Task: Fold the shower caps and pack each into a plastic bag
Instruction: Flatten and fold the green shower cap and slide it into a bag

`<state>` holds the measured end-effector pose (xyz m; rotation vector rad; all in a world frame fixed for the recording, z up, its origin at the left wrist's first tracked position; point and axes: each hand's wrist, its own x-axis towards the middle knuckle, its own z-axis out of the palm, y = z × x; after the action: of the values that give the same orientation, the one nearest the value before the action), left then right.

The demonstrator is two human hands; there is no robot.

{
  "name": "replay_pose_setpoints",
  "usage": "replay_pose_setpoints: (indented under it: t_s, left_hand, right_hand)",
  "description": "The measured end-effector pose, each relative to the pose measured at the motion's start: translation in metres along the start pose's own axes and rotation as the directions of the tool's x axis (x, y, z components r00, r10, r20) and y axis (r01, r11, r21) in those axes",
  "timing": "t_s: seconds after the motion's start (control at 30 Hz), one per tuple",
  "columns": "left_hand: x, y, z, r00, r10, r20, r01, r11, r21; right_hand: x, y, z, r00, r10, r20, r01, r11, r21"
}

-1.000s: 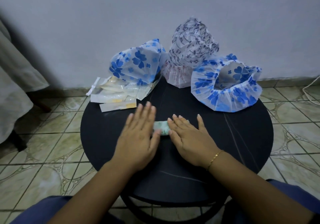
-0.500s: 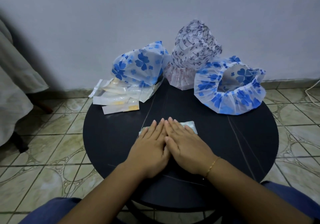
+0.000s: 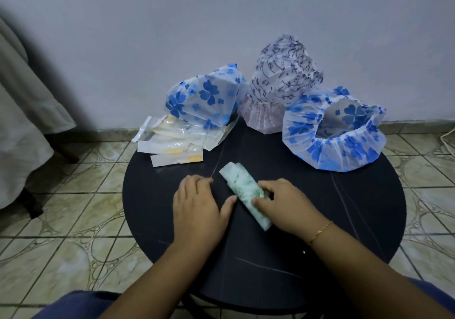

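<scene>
A: Cap location?
B: Folded cap (image 3: 245,192) lies mid-worktop (image 3: 344,220), slanted.
A: Fingers?
B: Right hand (image 3: 285,204) pinches the cap; left hand (image 3: 197,204) rests loosely curled, thumb touching it.

Dim, bluish indoor light, softly rendered.
A deep shadow is cast on the wall (image 3: 81,77) at nine o'clock; edges are bowed.

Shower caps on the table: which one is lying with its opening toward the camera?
The blue-flowered cap on the right; its elastic rim gapes open, showing the inside. The other blue-flowered cap and the black-patterned cap sit dome-up.
</scene>
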<state>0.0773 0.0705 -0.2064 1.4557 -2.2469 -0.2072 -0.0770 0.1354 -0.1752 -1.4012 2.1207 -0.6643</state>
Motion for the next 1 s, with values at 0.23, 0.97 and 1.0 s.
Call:
replay_pose_setpoints:
  t_s: [0.23,0.97,1.0]
  left_hand:
    - [0.004,0.015,-0.010,0.979,-0.110,0.171,0.166,0.918,-0.359]
    - [0.096,-0.078,-0.043,0.970,-0.143,-0.196,0.092,0.964,-0.248]
    - [0.100,-0.082,-0.041,0.975,-0.149,-0.167,0.107,0.966,-0.236]
  right_hand:
    - [-0.003,-0.013,0.023,0.989,0.051,-0.140,0.021,0.880,0.474]
    - [0.047,-0.070,0.071,0.958,0.185,-0.220,0.147,0.341,0.928]
    - [0.047,-0.069,0.072,0.958,0.181,-0.222,0.149,0.347,0.926]
